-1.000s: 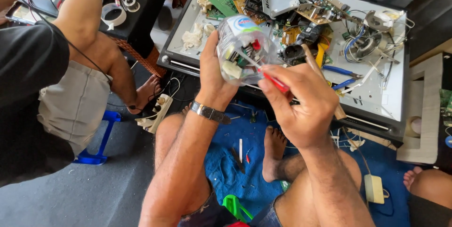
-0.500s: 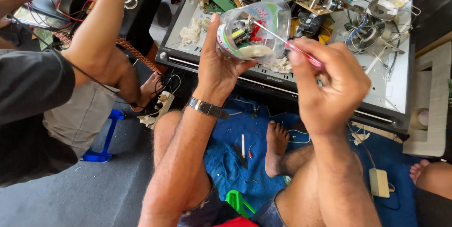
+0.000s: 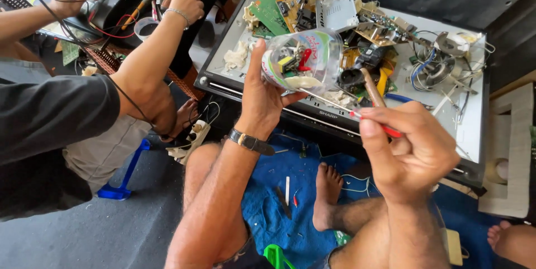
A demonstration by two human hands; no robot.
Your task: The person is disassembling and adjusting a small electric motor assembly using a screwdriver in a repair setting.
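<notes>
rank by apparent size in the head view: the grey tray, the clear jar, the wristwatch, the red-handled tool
1. grey tray, by far the largest.
2. clear jar in the left hand.
3. red-handled tool in the right hand: long but thin, partly hidden.
4. wristwatch: close to the tool, so that order is unsure.

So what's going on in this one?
A person sitting on the floor holds a clear plastic jar of small electronic parts tilted in the left hand. The right hand holds a red-handled tool whose thin metal tip reaches into the jar's mouth. Behind lies an opened white device panel strewn with circuit boards and wires. At left, another person's hands work on a separate board.
</notes>
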